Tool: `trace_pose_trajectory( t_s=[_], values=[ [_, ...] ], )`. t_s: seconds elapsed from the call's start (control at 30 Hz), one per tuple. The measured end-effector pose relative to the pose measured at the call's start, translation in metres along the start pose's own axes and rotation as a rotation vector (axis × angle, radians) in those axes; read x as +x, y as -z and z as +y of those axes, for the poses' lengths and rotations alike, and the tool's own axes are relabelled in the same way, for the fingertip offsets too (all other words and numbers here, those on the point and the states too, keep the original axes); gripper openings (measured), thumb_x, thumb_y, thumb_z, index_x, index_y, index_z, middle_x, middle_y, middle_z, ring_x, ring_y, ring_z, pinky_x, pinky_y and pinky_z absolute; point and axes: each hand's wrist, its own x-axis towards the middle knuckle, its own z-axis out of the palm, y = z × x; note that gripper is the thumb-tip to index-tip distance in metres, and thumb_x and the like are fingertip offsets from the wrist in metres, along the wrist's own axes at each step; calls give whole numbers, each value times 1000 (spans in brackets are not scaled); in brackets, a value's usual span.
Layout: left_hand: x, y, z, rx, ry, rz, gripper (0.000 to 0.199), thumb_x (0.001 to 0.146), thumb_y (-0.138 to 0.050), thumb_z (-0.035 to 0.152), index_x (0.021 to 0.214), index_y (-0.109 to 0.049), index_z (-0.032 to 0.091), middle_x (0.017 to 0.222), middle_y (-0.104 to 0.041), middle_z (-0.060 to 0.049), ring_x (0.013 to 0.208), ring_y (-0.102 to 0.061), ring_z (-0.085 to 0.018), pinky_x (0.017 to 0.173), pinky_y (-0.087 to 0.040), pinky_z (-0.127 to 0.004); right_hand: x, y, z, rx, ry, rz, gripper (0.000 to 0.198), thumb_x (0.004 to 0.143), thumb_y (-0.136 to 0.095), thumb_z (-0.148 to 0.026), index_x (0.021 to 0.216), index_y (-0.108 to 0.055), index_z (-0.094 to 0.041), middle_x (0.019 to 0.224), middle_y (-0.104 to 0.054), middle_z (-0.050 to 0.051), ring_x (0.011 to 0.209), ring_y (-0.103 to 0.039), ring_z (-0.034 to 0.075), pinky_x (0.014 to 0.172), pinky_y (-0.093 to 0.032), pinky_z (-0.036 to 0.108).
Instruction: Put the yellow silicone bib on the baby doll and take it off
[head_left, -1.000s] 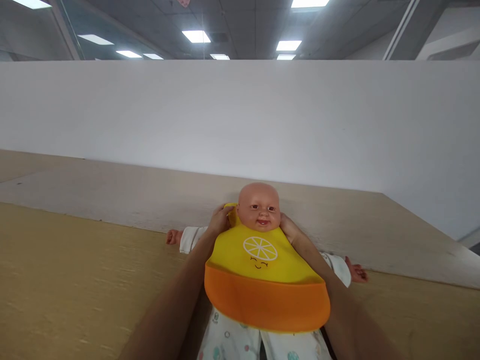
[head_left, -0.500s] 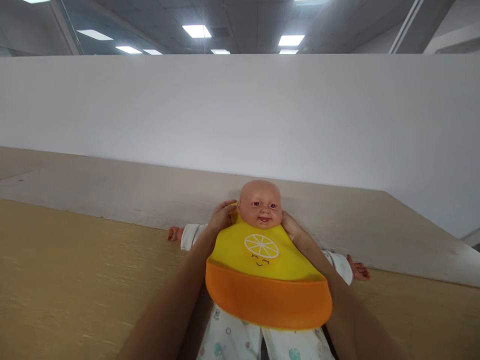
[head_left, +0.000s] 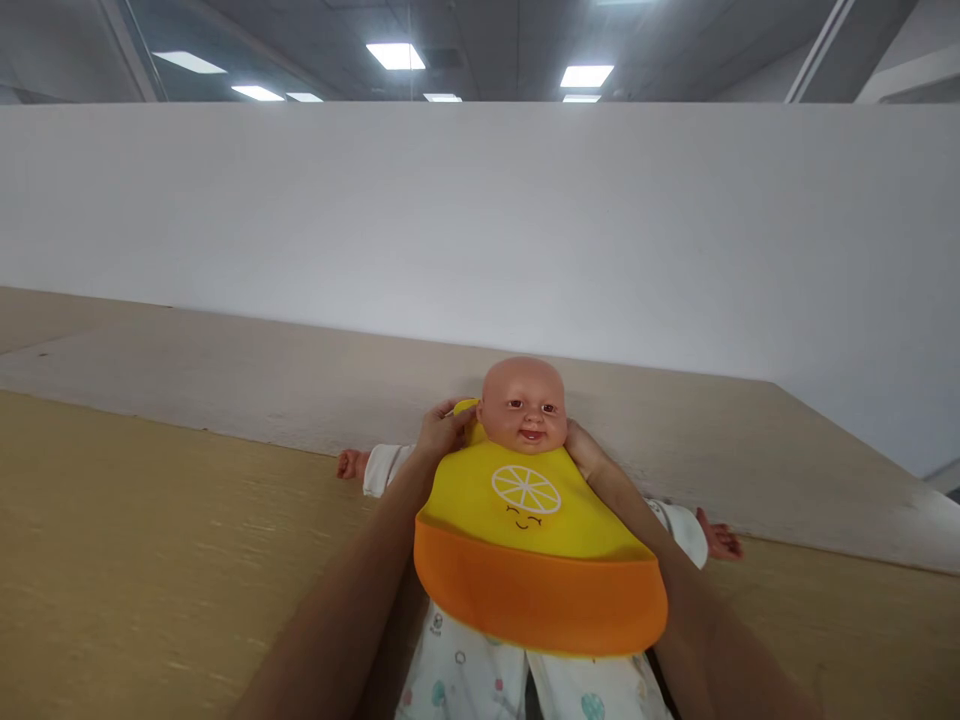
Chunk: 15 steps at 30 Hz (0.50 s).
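A bald baby doll (head_left: 523, 385) lies face up, arms spread, in white clothes with a small print. Over its chest is a yellow bib (head_left: 465, 490) with a white citrus slice, a smiling face and an orange catch pocket (head_left: 540, 600) across the bottom. Beside the doll's head on the left, my left hand (head_left: 444, 430) pinches the bib's neck strap, whose yellow end shows above the fingers. My right hand (head_left: 587, 455) is at the other side of the neck, against the bib's edge. Its fingertips go behind the head, so their grip is hidden.
The doll rests on a wood-toned surface (head_left: 150, 540) with a paler strip (head_left: 247, 370) behind it. A white partition (head_left: 480, 220) rises along the back. The doll's outstretched hands (head_left: 721, 541) stick out past my forearms.
A little more of the yellow strap end shows above my left fingers. The view has shifted slightly; the doll, the bib and my right hand keep nearly the same arrangement.
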Motion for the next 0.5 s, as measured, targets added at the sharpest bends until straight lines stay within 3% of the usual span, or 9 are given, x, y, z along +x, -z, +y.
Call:
trace_pose_trajectory(
  t_s=[0.07,0.23,0.33,0.5],
  values=[
    [-1,0,1,-3,3,6,46,36,-88,32,73,-66,18,50,-56,7,42,-46,-6,42,-29,-19,-2,-3,-2,43,-6,7,26,70,-60,-35,86,-70,-17,74,-73,8,80,-70,26,75,-56,35],
    [-1,-1,4,19,19,8,33,48,-85,29,75,-68,18,47,-52,7,44,-48,-8,43,-29,-20,-4,-5,-5,16,174,124,25,63,-67,-26,87,-70,-16,77,-74,8,81,-70,28,74,-56,35],
    [-1,1,5,64,49,-23,19,57,-81,27,63,-66,18,42,-46,7,42,-45,-8,42,-28,-21,-1,-1,-2,47,162,98,26,64,-67,-29,86,-70,-15,77,-74,9,81,-70,28,74,-55,35],
    [2,3,3,91,99,-68,25,60,-77,26,49,-57,17,39,-46,4,37,-38,-7,39,-24,-22,3,4,2,49,146,86,30,63,-68,-32,89,-71,-15,78,-74,9,79,-70,28,73,-56,36]
  ],
)
